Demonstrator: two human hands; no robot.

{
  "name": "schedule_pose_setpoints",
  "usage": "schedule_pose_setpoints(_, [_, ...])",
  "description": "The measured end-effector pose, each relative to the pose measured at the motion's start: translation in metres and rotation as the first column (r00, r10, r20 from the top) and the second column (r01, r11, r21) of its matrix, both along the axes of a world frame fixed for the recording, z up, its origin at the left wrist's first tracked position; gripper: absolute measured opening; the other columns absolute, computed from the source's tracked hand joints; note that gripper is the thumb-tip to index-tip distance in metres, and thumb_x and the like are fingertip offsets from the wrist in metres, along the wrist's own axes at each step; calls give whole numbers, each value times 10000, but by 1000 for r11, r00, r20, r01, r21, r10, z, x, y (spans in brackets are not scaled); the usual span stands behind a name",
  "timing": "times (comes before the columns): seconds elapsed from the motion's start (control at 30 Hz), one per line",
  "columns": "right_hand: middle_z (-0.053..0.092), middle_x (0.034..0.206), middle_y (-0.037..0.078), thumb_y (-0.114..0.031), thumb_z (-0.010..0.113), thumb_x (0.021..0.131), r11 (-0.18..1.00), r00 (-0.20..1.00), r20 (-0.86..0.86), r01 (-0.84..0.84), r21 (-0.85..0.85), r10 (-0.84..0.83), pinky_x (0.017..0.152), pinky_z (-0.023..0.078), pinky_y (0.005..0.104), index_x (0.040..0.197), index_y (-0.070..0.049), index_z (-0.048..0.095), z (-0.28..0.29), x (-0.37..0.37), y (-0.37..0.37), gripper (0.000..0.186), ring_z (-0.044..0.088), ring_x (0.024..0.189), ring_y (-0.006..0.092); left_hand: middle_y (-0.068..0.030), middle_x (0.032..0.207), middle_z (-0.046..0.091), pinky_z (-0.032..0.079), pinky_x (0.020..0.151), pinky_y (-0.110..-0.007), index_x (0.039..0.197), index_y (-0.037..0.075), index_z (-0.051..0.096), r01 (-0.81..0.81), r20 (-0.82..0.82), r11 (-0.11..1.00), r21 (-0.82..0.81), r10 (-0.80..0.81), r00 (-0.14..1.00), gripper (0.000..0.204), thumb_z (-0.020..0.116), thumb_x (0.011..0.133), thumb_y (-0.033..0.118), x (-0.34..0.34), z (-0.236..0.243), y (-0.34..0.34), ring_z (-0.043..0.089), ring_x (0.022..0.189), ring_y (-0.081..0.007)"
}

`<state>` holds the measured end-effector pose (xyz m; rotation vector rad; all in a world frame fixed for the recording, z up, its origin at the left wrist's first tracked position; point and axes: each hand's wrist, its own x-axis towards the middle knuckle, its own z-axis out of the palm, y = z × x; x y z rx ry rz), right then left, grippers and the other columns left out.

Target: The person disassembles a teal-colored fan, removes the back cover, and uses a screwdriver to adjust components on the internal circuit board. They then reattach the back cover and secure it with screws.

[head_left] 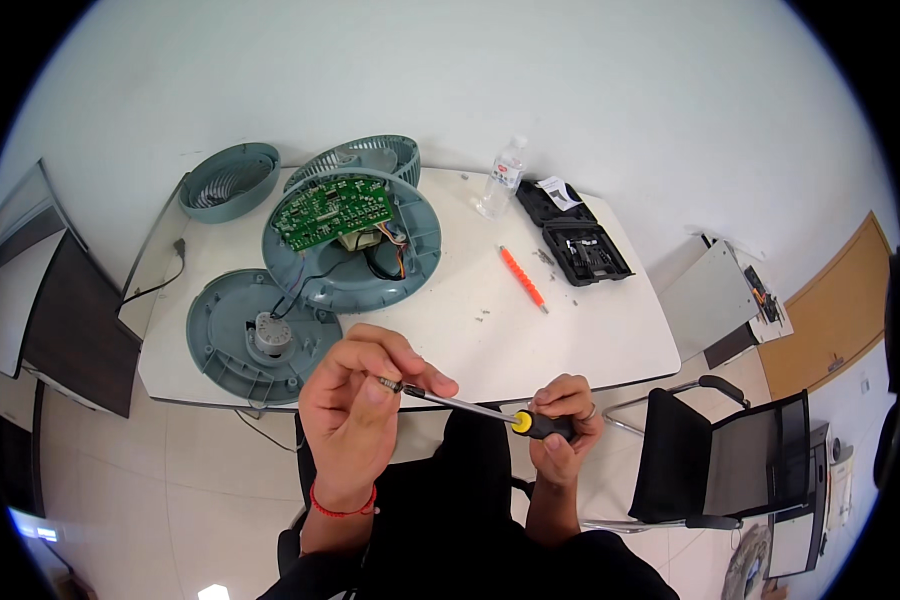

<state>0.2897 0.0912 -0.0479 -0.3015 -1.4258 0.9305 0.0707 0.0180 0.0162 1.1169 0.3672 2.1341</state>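
The right grip [567,425] clasps the black handle of a screwdriver [470,407]; the left grip [355,410] pinches a small metal piece [390,384] at its tip. From the screwdriver, a round cover [220,335] bearing a motor [271,334] lies on the table [460,345] at ten o'clock, a round casing [426,240] at eleven. The casing is already open, its circuit board [338,210] bare; wires [289,297] to the motor remain undivided. At one o'clock, apparent screws [545,257] lie loose beside an open tool case [588,256].

Your right hand [567,428] holds a screwdriver [475,408]; at its tip, your left hand [355,405] pinches a small metal piece [391,384], near worktop [440,340] front edge. Bottle [503,182], open case [543,208]: toward back right corner.
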Motion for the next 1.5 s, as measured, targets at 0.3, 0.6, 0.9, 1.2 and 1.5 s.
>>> schedule_pose_setpoints(0.3, [624,1001,167,-230,759,789,995,998,23,61,83,-63,719,500,289,916,30,671,-1,3,-3,303,594,843,207,-168,1058,565,590,810,-430,1037,-31,546,-42,-18,999,1,42,999,177,560,1023,145,-1,1,0,709,871,-319])
schedule_pose_setpoints(0.6, [644,990,154,-182,756,741,931,957,110,229,283,-269,716,495,303,906,13,672,1,7,-8,270,598,821,213,-169,1078,582,582,811,-421,1061,-35,561,-98,0,994,-43,98,995,166,546,1024,126,-2,-1,2,709,869,-304])
schedule_pose_setpoints(0.9, [653,996,152,-155,744,730,891,911,176,297,343,-372,739,484,312,924,13,682,2,6,-10,265,600,842,221,-150,1081,615,559,803,-381,1083,-36,601,-60,76,994,-96,67,995,150,536,1024,85,-2,-8,12,711,903,-293])
schedule_pose_setpoints(1.2, [625,1053,150,-113,707,793,988,992,68,111,-105,-104,841,482,306,952,36,678,-30,-1,-7,220,601,923,202,-138,1137,636,539,835,-356,1136,-33,625,27,135,980,-198,0,991,186,576,1009,94,1,-28,32,699,938,-269])
schedule_pose_setpoints(1.5, [590,1079,124,-2,641,816,918,988,-152,-32,-395,-31,785,468,270,973,58,663,-43,-6,-5,169,566,905,152,-126,1144,651,532,860,-298,1200,-43,607,-450,-86,817,-361,451,888,250,619,993,96,-16,-76,113,668,971,-195])
